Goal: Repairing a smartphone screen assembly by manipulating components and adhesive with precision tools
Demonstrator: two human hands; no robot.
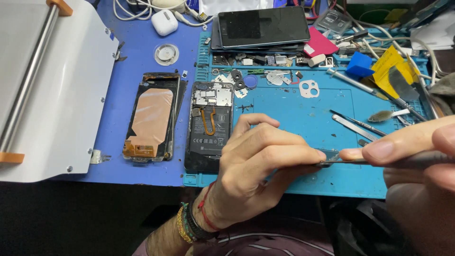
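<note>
- A small dark part (327, 162) was pinched at its left end between thumb and forefinger of the left hand (258, 163), above the near edge of the blue mat (303, 118).
- A slim grey tool (407, 160) was gripped by the closed fingers (379, 150) of the right hand (422, 161), its tip touching the part.
- The part was judged light, thin and fragile, best held by its edges.
- An opened phone (208, 125) with exposed battery lay left of the hands on the mat; a separated screen (151, 118) lay further left on the worktop (137, 52).
- Tweezers (358, 125) and a stack of phones (263, 26) lay beyond.
</note>
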